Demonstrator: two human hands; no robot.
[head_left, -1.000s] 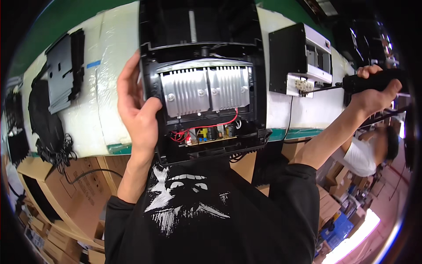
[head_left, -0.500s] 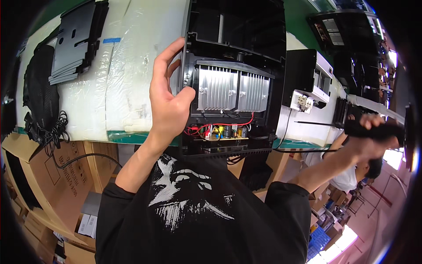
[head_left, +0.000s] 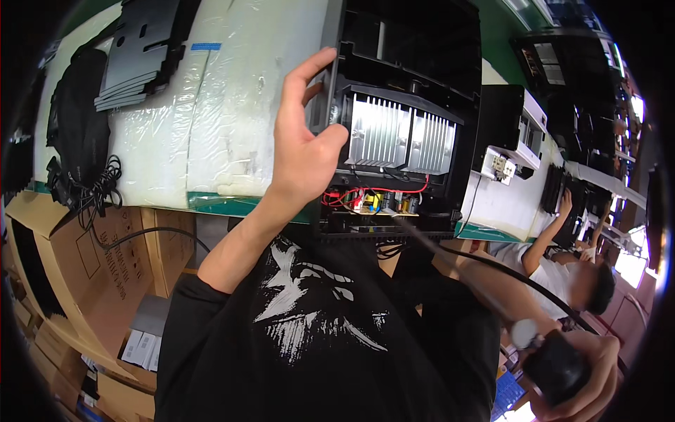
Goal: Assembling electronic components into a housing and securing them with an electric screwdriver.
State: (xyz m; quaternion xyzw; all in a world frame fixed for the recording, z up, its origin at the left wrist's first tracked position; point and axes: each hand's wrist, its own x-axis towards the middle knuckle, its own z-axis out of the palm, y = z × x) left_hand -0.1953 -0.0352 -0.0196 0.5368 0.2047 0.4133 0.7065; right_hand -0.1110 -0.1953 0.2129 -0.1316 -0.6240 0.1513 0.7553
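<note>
My left hand (head_left: 306, 144) grips the left rim of an open black equipment housing (head_left: 415, 67), its thumb curled at the inner side. Inside the housing are two finned silver heat sinks (head_left: 380, 130). Below them lies a circuit board (head_left: 387, 205) with red wires (head_left: 408, 191) and small coloured parts. At the lower right, my right hand (head_left: 598, 376) is wrapped around a black electric screwdriver (head_left: 557, 367). Its long thin shaft, smeared by motion, slants up toward the board's lower edge. I cannot tell whether the tip touches anything.
Black plates (head_left: 137, 56) and a dark bag (head_left: 81, 119) with coiled cables lie on the film-covered bench at left. A black-and-white device (head_left: 513, 133) stands to the right. Cardboard boxes (head_left: 91, 274) are below the bench. A person (head_left: 548, 264) works at far right.
My right hand has swung down and nearer, and the screwdriver shaft now points up-left at the circuit board. The view has shifted slightly; my left hand keeps its hold on the rim.
</note>
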